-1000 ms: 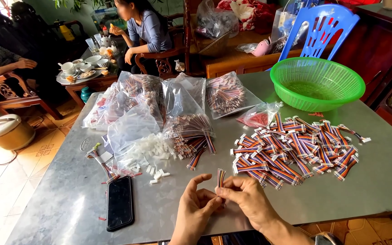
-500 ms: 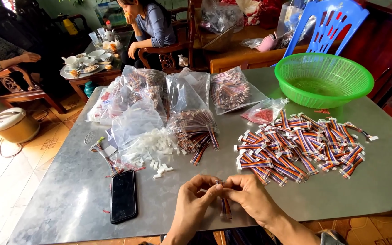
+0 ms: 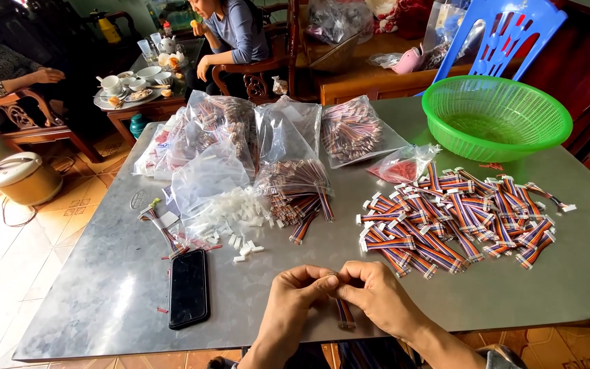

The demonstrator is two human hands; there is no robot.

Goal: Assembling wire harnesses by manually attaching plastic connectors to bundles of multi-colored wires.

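1. Low in the frame's centre, the left hand (image 3: 293, 301) and right hand (image 3: 377, 297) both pinch the top end of a short multicoloured ribbon cable (image 3: 343, 313), fingers closed on it.
2. The cable looks light and floppy (its wires thin); best held by the stiffer end.
3. A pile of finished cables (image 3: 455, 219) lies right of centre, loose white connectors (image 3: 230, 215) left of centre.

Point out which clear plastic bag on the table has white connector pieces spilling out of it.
The clear bag lying nearest the black phone: small white connector pieces spill from its mouth onto the table. The other bags hold multicoloured ribbon cables or red parts.
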